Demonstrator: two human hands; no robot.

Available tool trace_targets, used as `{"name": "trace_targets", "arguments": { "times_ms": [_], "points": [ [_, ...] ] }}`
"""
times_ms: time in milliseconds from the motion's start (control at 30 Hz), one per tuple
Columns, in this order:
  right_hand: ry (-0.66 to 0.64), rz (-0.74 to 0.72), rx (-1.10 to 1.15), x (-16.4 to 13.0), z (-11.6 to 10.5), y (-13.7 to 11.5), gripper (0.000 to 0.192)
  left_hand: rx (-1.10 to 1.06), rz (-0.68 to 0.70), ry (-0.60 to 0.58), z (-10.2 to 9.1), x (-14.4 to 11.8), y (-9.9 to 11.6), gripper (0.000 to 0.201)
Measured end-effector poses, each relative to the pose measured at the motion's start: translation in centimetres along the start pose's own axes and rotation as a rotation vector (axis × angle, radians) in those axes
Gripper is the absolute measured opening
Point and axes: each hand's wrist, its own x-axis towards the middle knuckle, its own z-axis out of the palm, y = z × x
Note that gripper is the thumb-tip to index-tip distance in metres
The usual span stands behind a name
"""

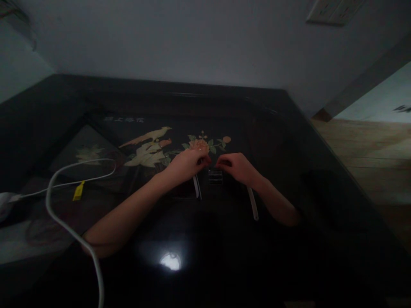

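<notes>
My left hand reaches in from the left, its thumb and fingertips pinched together. Facing it, a short gap away, my right hand is pinched in the same way. Whatever the fingertips hold, if anything, is too small and dark to make out. Just below and between the hands lies a small dark object with shiny bands; its kind is unclear. A thin flat strip with a white edge lies under my left hand. Below my right wrist rests a narrow white stick, its upper end hidden.
The glossy black tabletop has a bird-and-flower picture on it. A white cable with a yellow tag loops across the left side and over my left forearm. A wall with sockets stands behind.
</notes>
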Motion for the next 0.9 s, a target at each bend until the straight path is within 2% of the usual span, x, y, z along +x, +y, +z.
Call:
{"name": "trace_targets", "arguments": {
  "times_ms": [200,333,700,833,900],
  "points": [
    [-0.051,0.037,-0.123,0.1,0.3,0.0,0.013,0.111,0.013,-0.068,1.0,-0.1,0.2,0.020],
    [-0.067,0.041,-0.174,0.1,0.5,-0.1,0.012,0.206,0.002,-0.071,1.1,-0.2,0.6,0.019],
    [-0.059,0.041,-0.181,0.0,0.8,-0.2,0.011,0.189,0.013,-0.091,1.6,-0.3,0.6,0.019],
    [-0.045,0.085,-0.194,-0.1,0.9,-0.5,0.005,0.181,0.020,-0.086,1.7,-0.3,0.5,0.020],
    [-0.030,0.122,-0.182,-0.1,0.9,-0.5,0.009,0.194,0.021,-0.075,1.8,-0.3,0.5,0.019]
  ]
}}
